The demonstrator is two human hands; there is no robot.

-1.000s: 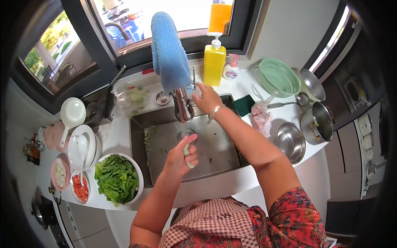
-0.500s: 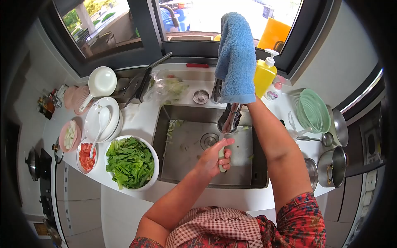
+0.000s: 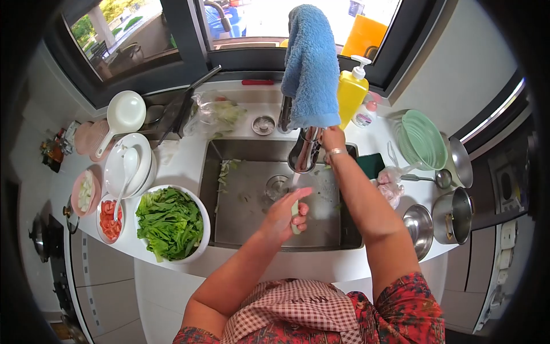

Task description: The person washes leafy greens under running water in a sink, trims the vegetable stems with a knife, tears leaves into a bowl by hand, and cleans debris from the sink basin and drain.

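Observation:
My left hand point(image 3: 282, 217) is closed around a pale green piece point(image 3: 295, 217) over the sink point(image 3: 246, 192), with a thin stream of water falling onto it from the faucet point(image 3: 304, 151). The water meets it near the thumb. My right hand point(image 3: 333, 137) is at the right side of the faucet, just under the hanging edge of a blue towel point(image 3: 312, 69) that covers the faucet's upper part. Its fingers are partly hidden, so what they hold cannot be made out. Small green scraps point(image 3: 223, 178) lie along the sink's left side.
Left of the sink are a bowl of leafy greens point(image 3: 172, 223), chopped tomato point(image 3: 110, 219), white plates point(image 3: 150, 172) and a white pan point(image 3: 126, 112). Rightward stand a yellow pump bottle point(image 3: 352, 94), a green basket point(image 3: 424, 139), a steel bowl point(image 3: 419, 229) and a pot point(image 3: 452, 215).
The view has shifted slightly. My right hand has come out from behind the towel to the faucet's right side. My left hand still holds the green piece under the faucet.

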